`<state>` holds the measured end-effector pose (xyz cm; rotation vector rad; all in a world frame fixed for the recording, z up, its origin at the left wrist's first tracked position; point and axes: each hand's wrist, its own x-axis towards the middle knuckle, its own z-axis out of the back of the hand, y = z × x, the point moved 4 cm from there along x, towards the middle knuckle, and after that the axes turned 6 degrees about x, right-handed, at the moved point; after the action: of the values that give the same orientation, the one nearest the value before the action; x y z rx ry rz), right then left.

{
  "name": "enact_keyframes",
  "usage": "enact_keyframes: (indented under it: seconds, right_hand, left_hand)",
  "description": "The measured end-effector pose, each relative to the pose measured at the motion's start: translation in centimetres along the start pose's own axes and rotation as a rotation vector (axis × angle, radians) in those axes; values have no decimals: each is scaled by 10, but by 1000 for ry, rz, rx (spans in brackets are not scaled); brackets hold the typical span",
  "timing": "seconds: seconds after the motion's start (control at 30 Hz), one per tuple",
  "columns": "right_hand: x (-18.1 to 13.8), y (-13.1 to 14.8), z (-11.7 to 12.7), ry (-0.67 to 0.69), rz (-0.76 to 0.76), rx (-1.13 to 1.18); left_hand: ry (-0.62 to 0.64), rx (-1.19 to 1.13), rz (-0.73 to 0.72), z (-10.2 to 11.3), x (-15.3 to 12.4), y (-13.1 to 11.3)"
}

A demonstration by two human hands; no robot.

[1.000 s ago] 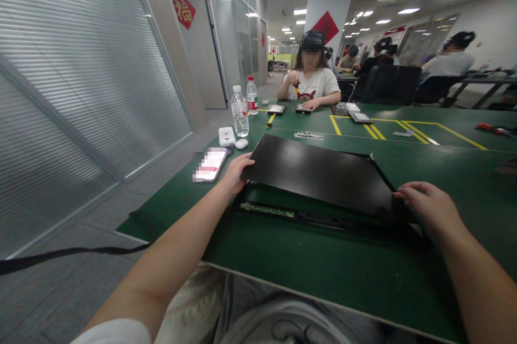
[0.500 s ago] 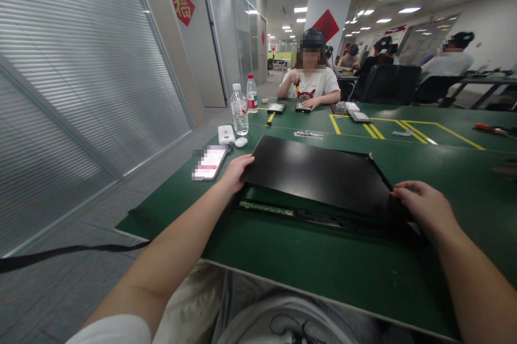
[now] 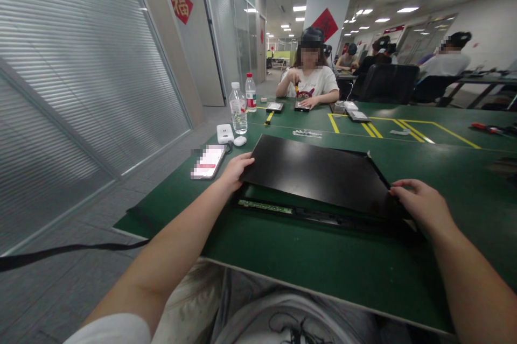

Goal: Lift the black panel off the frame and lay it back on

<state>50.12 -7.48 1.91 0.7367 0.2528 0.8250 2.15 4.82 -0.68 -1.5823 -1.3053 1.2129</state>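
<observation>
A large flat black panel (image 3: 315,172) lies tilted over a black frame (image 3: 323,217) on the green table (image 3: 323,263), its near edge raised. A green circuit strip (image 3: 264,206) shows along the frame's near edge. My left hand (image 3: 234,169) grips the panel's near left corner, fingers curled over its edge. My right hand (image 3: 420,204) holds the panel's near right corner, thumb on top.
A phone (image 3: 208,162), a white charger (image 3: 225,133), a white earbud case (image 3: 239,141) and two water bottles (image 3: 238,109) sit left of the panel. Another person (image 3: 309,83) works across the table with small devices (image 3: 274,107). Yellow tape lines (image 3: 404,130) mark the far table.
Both hands keep their hold on the panel's corners. The panel and hands have barely shifted; only the view has moved slightly.
</observation>
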Motion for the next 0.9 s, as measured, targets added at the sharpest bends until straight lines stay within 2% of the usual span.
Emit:
enact_keyframes:
  seconds: [0.37,0.9]
  right_hand:
    - [3,-4,-3,29,20,-78]
    - [6,-7,-5,18,103,-159]
  left_hand:
    - [-31,55,-23,-2,-4,-1]
    - [8,74,-13,0,-2,-1]
